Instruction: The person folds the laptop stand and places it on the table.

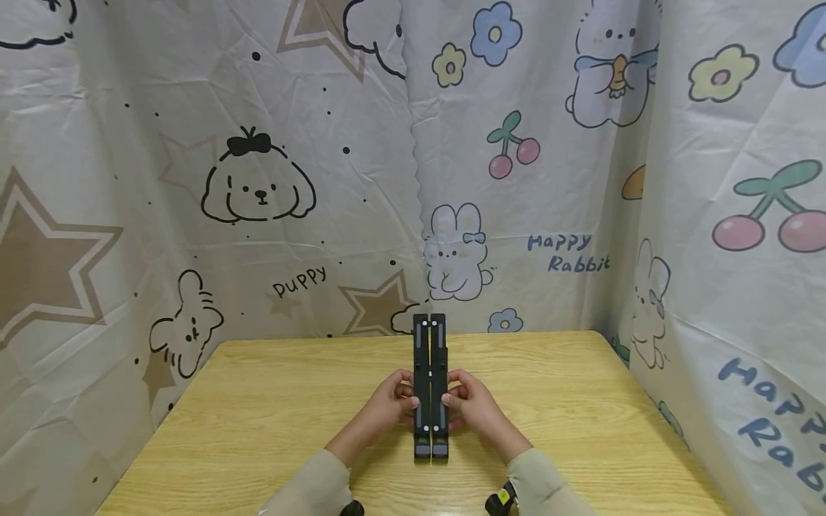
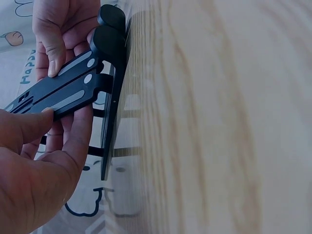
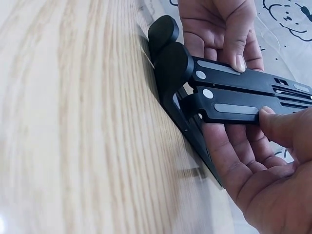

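Both hands hold a black folding laptop stand (image 1: 422, 380) with grey rubber strips, in the middle of the table in the head view. Its two long rails lie side by side with a narrow gap between them. My left hand (image 1: 393, 401) grips the left rail, thumb on top and fingers beneath. The right hand (image 1: 470, 401) holds the right rail the same way. In the left wrist view, the stand (image 2: 73, 85) has its rails tilted up from the lower legs, rounded hooks at the near end. The right wrist view shows the stand (image 3: 234, 92) with its lower legs near the tabletop.
A light wood table (image 1: 290, 401) extends around the stand. Printed curtains (image 1: 361, 215) with cartoon rabbits, puppies and stars hang behind and at the sides. Dark wrist devices (image 1: 500, 499) show at the sleeves.
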A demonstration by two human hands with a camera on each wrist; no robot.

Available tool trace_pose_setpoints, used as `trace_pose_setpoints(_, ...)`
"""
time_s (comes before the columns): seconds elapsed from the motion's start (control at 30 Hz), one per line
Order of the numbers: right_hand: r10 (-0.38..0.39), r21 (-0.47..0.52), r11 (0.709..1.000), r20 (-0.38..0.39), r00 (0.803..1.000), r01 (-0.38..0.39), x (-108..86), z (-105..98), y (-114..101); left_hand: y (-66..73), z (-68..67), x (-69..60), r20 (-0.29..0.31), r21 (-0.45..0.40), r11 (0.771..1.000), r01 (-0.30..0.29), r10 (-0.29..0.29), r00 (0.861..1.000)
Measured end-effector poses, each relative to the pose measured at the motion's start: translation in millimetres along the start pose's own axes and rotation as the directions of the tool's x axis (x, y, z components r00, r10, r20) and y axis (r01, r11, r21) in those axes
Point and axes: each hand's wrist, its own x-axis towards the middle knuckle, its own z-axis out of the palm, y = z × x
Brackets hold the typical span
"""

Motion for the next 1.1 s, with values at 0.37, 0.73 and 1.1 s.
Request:
trace_pose_setpoints(0.37, 0.013, 0.023, 1.000, -0.010, 1.000, -0.013, 1.5, 3, -1, 0.6, 0.4, -0.6, 0.004, -0.001, 1.000, 0.006, -0.006, 1.000)
trace_pose_setpoints(0.73, 0.015, 0.012, 1.000, 0.007, 1.000, -0.015, 1.8, 2, -4, 3.8, -0.3, -0.9, 0.001, 0.028, 0.999, 0.016, -0.016, 1.000)
trace_pose_setpoints(1.1, -0.026, -0.065, 0.997, 0.083, 0.996, 0.031, 3.8, -11, -4, 5.3, -1.5, -4.3, -0.011, 0.046, 0.998, 0.031, -0.031, 0.999)
